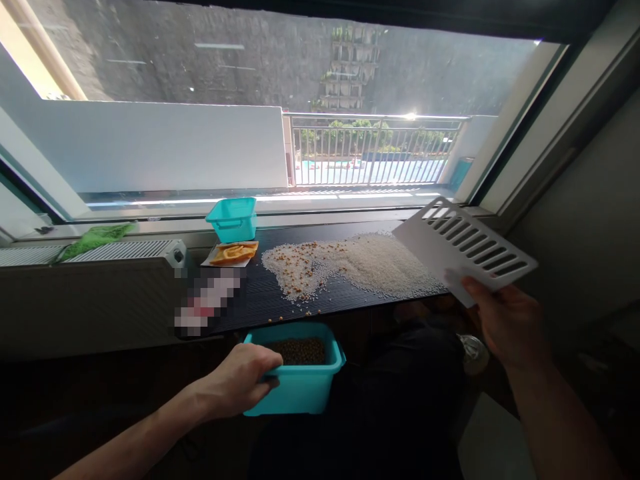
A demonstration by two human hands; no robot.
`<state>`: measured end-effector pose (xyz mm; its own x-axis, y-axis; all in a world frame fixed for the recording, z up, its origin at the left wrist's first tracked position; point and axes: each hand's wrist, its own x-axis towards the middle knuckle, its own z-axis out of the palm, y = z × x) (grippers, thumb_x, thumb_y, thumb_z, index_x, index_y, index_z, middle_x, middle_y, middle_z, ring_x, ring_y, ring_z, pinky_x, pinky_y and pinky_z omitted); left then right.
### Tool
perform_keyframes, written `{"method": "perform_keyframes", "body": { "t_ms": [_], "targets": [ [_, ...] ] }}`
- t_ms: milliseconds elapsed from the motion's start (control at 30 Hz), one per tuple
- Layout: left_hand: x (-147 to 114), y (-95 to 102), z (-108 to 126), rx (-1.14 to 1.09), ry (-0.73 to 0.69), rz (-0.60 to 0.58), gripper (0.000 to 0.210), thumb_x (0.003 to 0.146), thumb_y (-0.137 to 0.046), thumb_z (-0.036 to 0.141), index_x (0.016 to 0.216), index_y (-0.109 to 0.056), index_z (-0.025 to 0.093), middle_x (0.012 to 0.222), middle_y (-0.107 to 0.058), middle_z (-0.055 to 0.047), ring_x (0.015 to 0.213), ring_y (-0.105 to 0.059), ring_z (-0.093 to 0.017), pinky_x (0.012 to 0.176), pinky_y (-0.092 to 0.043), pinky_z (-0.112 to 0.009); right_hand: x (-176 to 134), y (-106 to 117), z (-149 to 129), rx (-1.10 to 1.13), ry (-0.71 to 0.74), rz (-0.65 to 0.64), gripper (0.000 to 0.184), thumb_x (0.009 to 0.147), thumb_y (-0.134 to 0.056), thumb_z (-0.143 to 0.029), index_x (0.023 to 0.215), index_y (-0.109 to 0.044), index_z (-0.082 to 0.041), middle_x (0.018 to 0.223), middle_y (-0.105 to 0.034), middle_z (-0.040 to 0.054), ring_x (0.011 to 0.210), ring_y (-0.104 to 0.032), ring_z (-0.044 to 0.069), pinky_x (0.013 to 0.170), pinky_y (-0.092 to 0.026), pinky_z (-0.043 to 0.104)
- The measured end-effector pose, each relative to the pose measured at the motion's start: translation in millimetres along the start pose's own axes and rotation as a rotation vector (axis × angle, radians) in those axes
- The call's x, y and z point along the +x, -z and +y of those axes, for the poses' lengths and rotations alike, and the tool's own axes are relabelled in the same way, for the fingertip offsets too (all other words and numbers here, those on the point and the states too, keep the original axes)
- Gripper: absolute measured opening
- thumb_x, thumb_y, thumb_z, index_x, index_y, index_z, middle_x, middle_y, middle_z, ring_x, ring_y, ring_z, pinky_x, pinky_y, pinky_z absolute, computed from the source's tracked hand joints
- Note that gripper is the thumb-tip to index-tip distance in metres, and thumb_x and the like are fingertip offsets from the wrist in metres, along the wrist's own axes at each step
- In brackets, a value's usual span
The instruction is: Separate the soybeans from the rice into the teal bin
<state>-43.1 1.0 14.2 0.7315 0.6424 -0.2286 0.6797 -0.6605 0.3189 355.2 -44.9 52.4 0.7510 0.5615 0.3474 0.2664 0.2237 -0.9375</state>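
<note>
My left hand point(240, 383) is closed over the near left rim of a teal bin point(300, 373), which hangs just below the front edge of the dark table point(255, 300), at about 6 o'clock from the grain pile. The bin holds a layer of small brown beans point(300, 349). My right hand point(505, 323) is pinched shut on the lower corner of a white slotted plastic panel point(463, 247), thumb on top, with the panel tilted up and hovering at 3 o'clock of the pile, over the table's right end. On the table lies a spread of white rice point(380, 263), and toward its 9 o'clock side the rice is mixed with brown beans point(295, 267); a few stray beans sit near the front edge. A second teal bin point(233, 219) stands at 10 o'clock of the pile by the window sill, with a small tray of orange pieces point(233, 253) just in front of it. A green cloth point(97, 237) lies well to the left on the radiator.
</note>
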Motion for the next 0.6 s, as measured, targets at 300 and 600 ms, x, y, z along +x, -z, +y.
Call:
{"method": "perform_keyframes", "body": {
  "t_ms": [300,600],
  "targets": [
    [0,-2.5,7,-0.051,0.007,-0.041,0.013,0.084,-0.052,0.021,0.071,-0.049,0.020,0.081,-0.066,-0.003,0.078,-0.061,-0.022,0.071,-0.041,-0.031,-32,-67,31,-0.092,-0.119,-0.318,0.035,0.063,-0.078,-0.047,0.084,-0.078,-0.018,0.083,-0.078,0.0051,0.085,-0.072,0.028,0.083,-0.056,0.043],
    [1,0.1,10,-0.080,0.021,-0.074,0.011,0.086,-0.051,0.020,0.074,-0.049,0.020,0.084,-0.065,-0.003,0.080,-0.059,-0.021,0.073,-0.038,-0.032,-61,-64,40,-0.046,-0.159,-0.577,0.023,0.065,-0.077,-0.039,0.084,-0.080,-0.026,0.089,-0.078,0.0019,0.088,-0.073,0.027,0.089,-0.056,0.046]
  ]
}}
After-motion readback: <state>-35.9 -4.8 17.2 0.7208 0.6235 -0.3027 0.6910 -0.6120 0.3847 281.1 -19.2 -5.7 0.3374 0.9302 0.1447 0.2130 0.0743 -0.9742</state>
